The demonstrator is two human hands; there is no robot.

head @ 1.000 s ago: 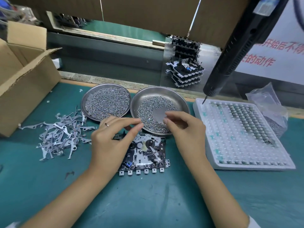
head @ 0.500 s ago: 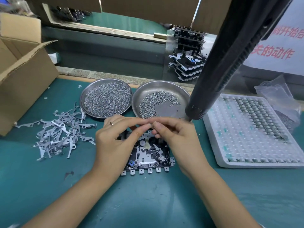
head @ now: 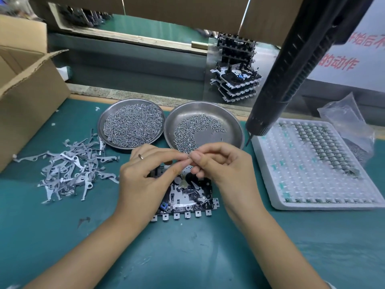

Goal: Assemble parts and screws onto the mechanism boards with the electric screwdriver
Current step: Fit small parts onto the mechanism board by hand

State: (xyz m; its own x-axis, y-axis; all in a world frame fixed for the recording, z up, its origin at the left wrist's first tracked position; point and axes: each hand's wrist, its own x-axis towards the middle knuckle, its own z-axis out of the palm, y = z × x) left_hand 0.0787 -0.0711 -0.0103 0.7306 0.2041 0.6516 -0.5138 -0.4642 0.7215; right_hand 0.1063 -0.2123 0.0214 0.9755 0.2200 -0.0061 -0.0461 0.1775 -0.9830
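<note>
The mechanism board (head: 185,197) lies flat on the green counter (head: 187,257), partly under both hands. Just above it, the left hand (head: 145,178) and right hand (head: 225,165) meet fingertip to fingertip, each grip closed in a pinch on one tiny screw (head: 188,157) between them. Just behind the board sit two steel dishes side by side: the right dish (head: 229,119) holds a thin crescent of screws, the left dish (head: 100,130) is heaped full. The electric screwdriver (head: 291,69) hangs slanted above and right of the board, unheld, its bit over the right dish's edge. Left of the board lies a loose pile of flat metal levers (head: 68,174); further left stands an open cardboard box (head: 27,105). Right of the board rests a white compartment tray (head: 312,170). Well behind, finished boards (head: 235,80) are stacked.
</note>
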